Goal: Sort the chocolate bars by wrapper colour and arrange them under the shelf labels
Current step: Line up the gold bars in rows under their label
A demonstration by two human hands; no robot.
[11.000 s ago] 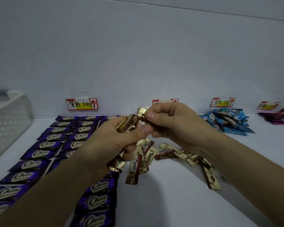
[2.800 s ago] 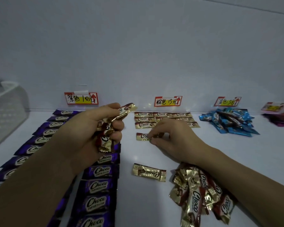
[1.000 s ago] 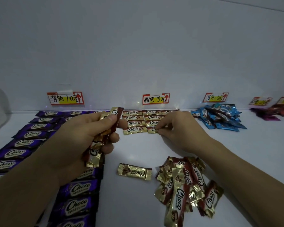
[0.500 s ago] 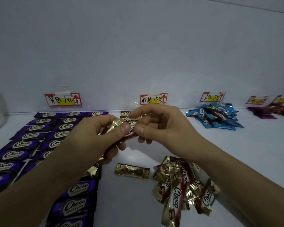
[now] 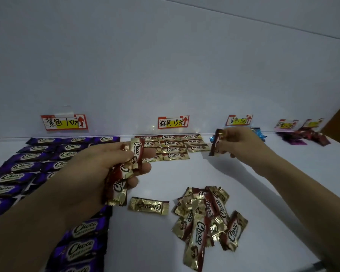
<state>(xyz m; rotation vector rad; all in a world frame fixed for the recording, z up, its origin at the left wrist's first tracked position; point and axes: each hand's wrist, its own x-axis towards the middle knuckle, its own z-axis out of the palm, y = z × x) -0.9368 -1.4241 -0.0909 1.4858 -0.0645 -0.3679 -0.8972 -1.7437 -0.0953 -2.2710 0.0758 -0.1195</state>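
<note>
My left hand (image 5: 106,169) grips a bunch of gold-and-brown Choco bars (image 5: 126,171) above the white shelf. My right hand (image 5: 241,144) pinches one gold-brown bar (image 5: 216,143), held upright just right of the laid-out gold-brown rows (image 5: 171,147) under the middle label (image 5: 173,122). A loose heap of gold-brown bars (image 5: 206,218) lies in front, with a single bar (image 5: 148,205) to its left. Purple bars (image 5: 47,154) lie in rows under the left label (image 5: 64,122).
Blue bars (image 5: 259,133) sit behind my right hand under a third label (image 5: 239,120). Dark red and magenta bars (image 5: 304,135) lie at the far right under two more labels. The white back wall rises behind the labels.
My right hand took one bar from the bunch in my left hand and carried it right, to the end of the gold-brown rows. My left hand dropped slightly with its bunch.
</note>
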